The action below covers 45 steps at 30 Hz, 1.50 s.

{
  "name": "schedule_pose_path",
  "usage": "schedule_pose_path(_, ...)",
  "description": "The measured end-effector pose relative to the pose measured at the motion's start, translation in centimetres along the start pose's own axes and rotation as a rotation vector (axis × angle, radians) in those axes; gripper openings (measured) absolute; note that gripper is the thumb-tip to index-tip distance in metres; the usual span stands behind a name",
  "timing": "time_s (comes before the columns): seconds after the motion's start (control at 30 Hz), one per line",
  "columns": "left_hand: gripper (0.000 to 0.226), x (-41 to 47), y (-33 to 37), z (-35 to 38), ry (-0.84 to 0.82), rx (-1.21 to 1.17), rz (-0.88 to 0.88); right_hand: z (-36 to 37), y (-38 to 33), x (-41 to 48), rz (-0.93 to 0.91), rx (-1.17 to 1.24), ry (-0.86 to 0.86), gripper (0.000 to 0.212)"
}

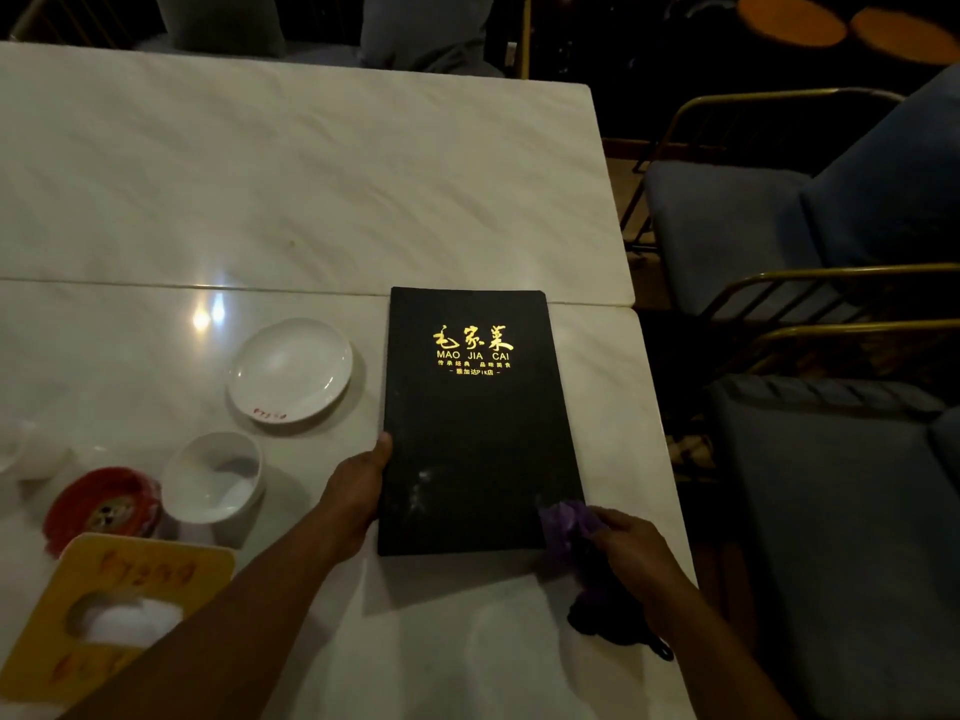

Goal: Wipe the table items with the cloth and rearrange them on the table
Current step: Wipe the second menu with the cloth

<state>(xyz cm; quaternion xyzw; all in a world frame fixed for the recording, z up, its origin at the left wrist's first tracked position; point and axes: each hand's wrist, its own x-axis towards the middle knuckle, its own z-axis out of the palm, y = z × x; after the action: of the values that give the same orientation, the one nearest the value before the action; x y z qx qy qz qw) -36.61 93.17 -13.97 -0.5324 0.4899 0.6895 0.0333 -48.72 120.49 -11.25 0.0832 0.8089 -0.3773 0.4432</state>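
A black menu book (478, 423) with gold lettering lies flat on the white marble table (291, 189), near its right edge. My left hand (358, 491) grips the menu's left edge, thumb on the cover. My right hand (631, 556) holds a purple cloth (563, 519) bunched at the menu's lower right corner; the cloth's dark tail hangs below the wrist. Left of the menu sit a white plate (290, 370) and a white bowl (212, 478).
A red round container (101, 506) and a yellow tissue box (119, 610) stand at the near left, with a clear glass item (21, 452) at the left edge. Blue cushioned chairs (810, 511) with gold frames line the table's right side. A seam (208, 285) crosses the tabletop.
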Motion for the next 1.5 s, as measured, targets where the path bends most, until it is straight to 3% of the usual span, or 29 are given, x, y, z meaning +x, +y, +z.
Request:
schedule_pose_path(0.17, 0.036, -2.1, -1.8, -1.4, -0.040, 0.008, 0.016, -0.9, 0.3, -4.3, 0.024, 0.019, -0.066, 0.014)
schedule_pose_path(0.23, 0.033, -3.1, -2.7, -1.8, -0.058, -0.056, -0.002, -1.5, -0.8, -6.3, -0.056, 0.018, -0.025, 0.011)
schedule_pose_path(0.37, 0.027, -4.7, -4.4, -2.2, -0.106, -0.199, -0.013, 1.2, -3.1, -6.6, -0.404, -0.111, 0.177, 0.044)
schedule_pose_path(0.47, 0.027, -5.0, -5.5, -2.4, -0.130, -0.257, -0.029, 6.9, -3.3, -3.4, -0.527, -0.290, 0.249, 0.058)
schedule_pose_path(0.67, 0.046, -4.7, -5.6, -2.6, -0.122, -0.265, -0.140, 17.5, 0.6, -1.9, -0.693, -0.595, 0.201, 0.060)
schedule_pose_path(0.87, 0.040, -4.2, -3.9, -3.5, -0.119, -0.195, -0.159, 16.8, 6.7, -6.2, -1.071, -0.683, -0.065, 0.059)
schedule_pose_path(0.93, 0.041, -4.4, -3.8, -3.8, -0.137, -0.145, -0.156, 13.6, 8.3, -4.2, -1.029, -0.650, 0.021, 0.055)
schedule_pose_path(1.0, 0.041, -4.7, -3.8, -3.8, -0.156, -0.124, -0.139, 10.4, 8.6, -1.6, -0.820, -0.477, 0.247, 0.054)
schedule_pose_path(1.07, 0.040, -5.0, -3.6, -3.5, -0.170, -0.119, -0.123, 10.2, 6.7, -0.6, -0.623, -0.382, 0.365, 0.054)
schedule_pose_path(1.13, 0.036, -5.3, -3.2, -3.2, -0.153, -0.108, -0.108, 13.8, 4.3, -2.0, -0.727, -0.330, 0.309, 0.053)
schedule_pose_path(1.2, 0.037, -5.2, -2.8, -3.2, -0.110, -0.092, -0.103, 18.2, 3.4, -4.4, -0.846, -0.353, 0.149, 0.055)
schedule_pose_path(1.3, 0.037, -4.9, -2.6, -4.0, -0.072, -0.076, -0.107, 17.9, 3.9, -4.5, -1.008, -0.442, -0.028, 0.060)
schedule_pose_path(1.37, 0.034, -5.1, -2.8, -4.0, -0.090, -0.069, -0.112, 15.3, 4.1, -1.4, -1.005, -0.436, 0.020, 0.059)
schedule_pose_path(1.4, 0.034, -5.4, -3.0, -3.7, -0.101, -0.076, -0.113, 14.4, 3.5, -0.3, -0.917, -0.392, 0.090, 0.058)
schedule_pose_path(1.47, 0.035, -5.6, -3.0, -3.0, -0.115, -0.092, -0.116, 15.1, 1.7, -0.8, -0.789, -0.289, 0.172, 0.050)
schedule_pose_path(1.5, 0.037, -5.6, -2.9, -2.8, -0.113, -0.110, -0.120, 16.4, 0.9, -1.9, -0.821, -0.235, 0.141, 0.045)
